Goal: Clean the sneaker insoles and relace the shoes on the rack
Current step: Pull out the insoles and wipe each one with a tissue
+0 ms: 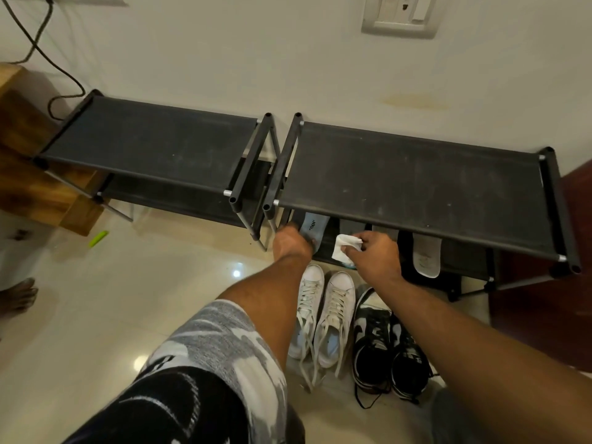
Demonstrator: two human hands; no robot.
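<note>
The left hand point(293, 241) reaches just under the front edge of the right-hand black fabric-topped shoe rack point(416, 181). Its back faces the camera and its fingers are curled round the near end of a grey-blue foam insole with small dark lettering point(313, 226); the fingertips are mostly hidden behind the insole. That insole leans out from the rack's lower shelf at its left end, tilted toward the person. The right hand point(376, 254) hovers just beside it, fingers bent inward, with the thumb and forefinger pinching a crumpled white wipe point(344, 248). The wipe hangs close to the insole, but whether the two touch cannot be told. Further right on the same lower shelf, two dark grey insoles point(350, 226) peek out from under the top shelf, and a white insole point(426, 256) juts out past them. On the glossy cream tiled floor point(96, 299) in front of the rack, between the two forearms, stands a pair of white lace-up sneakers point(336, 302) with loose laces. Touching it on the right is a pair of black-and-white sneakers point(373, 331) with black laces trailing onto the tiles. A second black rack point(150, 145) stands just beside the first on the left, against the wall.
</note>
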